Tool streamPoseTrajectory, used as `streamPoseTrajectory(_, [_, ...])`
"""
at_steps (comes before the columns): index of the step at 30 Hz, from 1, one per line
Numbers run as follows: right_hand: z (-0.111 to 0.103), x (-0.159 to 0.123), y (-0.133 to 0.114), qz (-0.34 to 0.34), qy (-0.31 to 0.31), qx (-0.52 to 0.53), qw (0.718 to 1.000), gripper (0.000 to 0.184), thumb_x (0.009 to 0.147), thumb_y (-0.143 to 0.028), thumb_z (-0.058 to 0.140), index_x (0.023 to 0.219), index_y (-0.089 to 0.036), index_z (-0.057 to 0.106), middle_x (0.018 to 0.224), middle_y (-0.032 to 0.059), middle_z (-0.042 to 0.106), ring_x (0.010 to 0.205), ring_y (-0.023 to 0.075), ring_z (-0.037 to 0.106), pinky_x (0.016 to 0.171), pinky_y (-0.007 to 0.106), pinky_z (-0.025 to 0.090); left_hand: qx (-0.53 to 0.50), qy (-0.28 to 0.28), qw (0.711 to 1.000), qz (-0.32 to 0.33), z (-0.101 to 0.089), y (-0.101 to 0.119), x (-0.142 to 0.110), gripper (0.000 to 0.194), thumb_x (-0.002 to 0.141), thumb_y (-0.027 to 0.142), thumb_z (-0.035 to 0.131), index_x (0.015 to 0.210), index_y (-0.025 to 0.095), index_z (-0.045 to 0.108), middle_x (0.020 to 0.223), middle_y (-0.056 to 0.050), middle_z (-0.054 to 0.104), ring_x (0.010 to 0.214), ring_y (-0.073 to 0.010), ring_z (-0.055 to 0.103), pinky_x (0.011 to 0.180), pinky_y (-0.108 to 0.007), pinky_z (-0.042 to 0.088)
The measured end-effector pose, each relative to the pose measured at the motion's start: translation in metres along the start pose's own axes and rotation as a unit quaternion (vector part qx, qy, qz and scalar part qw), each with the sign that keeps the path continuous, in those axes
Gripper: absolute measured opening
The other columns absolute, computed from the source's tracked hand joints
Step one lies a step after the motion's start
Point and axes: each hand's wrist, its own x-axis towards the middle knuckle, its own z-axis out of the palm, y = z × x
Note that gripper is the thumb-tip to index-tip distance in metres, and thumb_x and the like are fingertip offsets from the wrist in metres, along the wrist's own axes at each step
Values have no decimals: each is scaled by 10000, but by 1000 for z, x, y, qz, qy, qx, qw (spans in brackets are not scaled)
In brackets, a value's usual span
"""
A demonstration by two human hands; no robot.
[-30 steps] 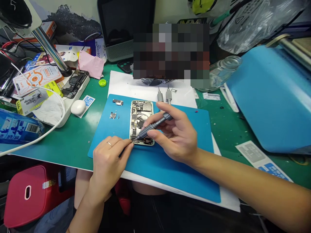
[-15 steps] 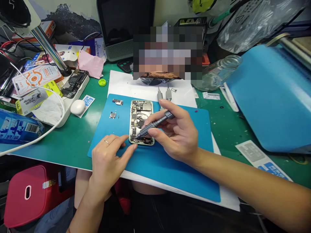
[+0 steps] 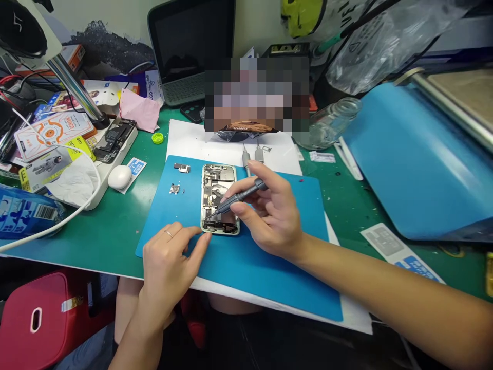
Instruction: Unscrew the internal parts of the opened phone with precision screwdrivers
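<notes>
An opened smartphone point(image 3: 207, 192) with its inner parts exposed lies upright in view on a blue mat point(image 3: 269, 277). My left hand point(image 3: 171, 257) holds its lower left corner, index finger at the side and thumb at the bottom edge. Between the thumb and fingers of my right hand point(image 3: 275, 216) is a slim grey screwdriver point(image 3: 241, 197), slanting down to the left. Its tip is over the lower left part of the phone; whether it touches cannot be seen. Left of the phone lie a small metal bracket point(image 3: 182, 168) and another small part point(image 3: 174, 189) beside tiny pieces.
Two more grey screwdrivers point(image 3: 246, 156) stand beyond the phone. A glass jar point(image 3: 331, 123) lies tilted at the back right. On the left are a white earbud case point(image 3: 119, 177), a green cap point(image 3: 157, 137), boxes and a white cable point(image 3: 82, 205). A blue sheet point(image 3: 389, 169) lies right.
The screwdriver tip has shifted slightly upward along the phone, away from its bottom edge. My left hand keeps its place at the corner. The whole view has shifted a little.
</notes>
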Motion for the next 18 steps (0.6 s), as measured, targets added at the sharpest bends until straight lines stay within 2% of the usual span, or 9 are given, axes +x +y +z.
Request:
streamPoseTrajectory(4, [0, 0, 3, -13, 4, -12, 1000, 591, 983, -223, 611, 1490, -345, 331, 1029, 36, 642, 874, 153, 679, 731, 291, 658, 6, -16, 999, 40, 1, -2, -1, 167, 990, 303, 636, 925, 178, 727, 686, 12, 600, 618, -120, 535, 615, -265, 377])
streamPoseTrajectory(7, [-1, 6, -1, -36, 21, -31, 999, 556, 966, -181, 629, 1439, -324, 375, 1023, 33, 643, 900, 153, 689, 771, 304, 652, 7, -22, 997, 67, 0, -3, -3, 161, 1002, 290, 614, 977, 177, 727, 713, 7, 629, 639, -128, 570, 626, -268, 396])
streamPoseTrajectory(12, [5, 22, -10, -122, 9, -82, 989, 583, 942, -124, 644, 1444, -309, 412, 1038, 29, 647, 894, 137, 684, 776, 295, 643, 18, -19, 994, 104, 0, -4, -10, 207, 1016, 280, 588, 1125, 158, 715, 728, 8, 676, 654, -134, 631, 631, -272, 421])
streamPoseTrajectory(16, [12, 24, -1, -203, 13, -95, 974, 637, 953, -120, 613, 1513, -296, 363, 1022, 47, 672, 875, 155, 686, 717, 306, 651, 58, -25, 992, 110, 1, -4, -12, 287, 1029, 311, 568, 1236, 152, 687, 694, 23, 674, 608, -132, 627, 589, -286, 400])
streamPoseTrajectory(18, [13, 23, 5, -214, 12, -110, 971, 639, 964, -137, 604, 1530, -293, 350, 1028, 58, 690, 864, 162, 691, 697, 310, 656, 77, -30, 990, 114, 1, -3, -12, 314, 1037, 328, 550, 1256, 144, 680, 680, 23, 664, 596, -134, 619, 574, -294, 389])
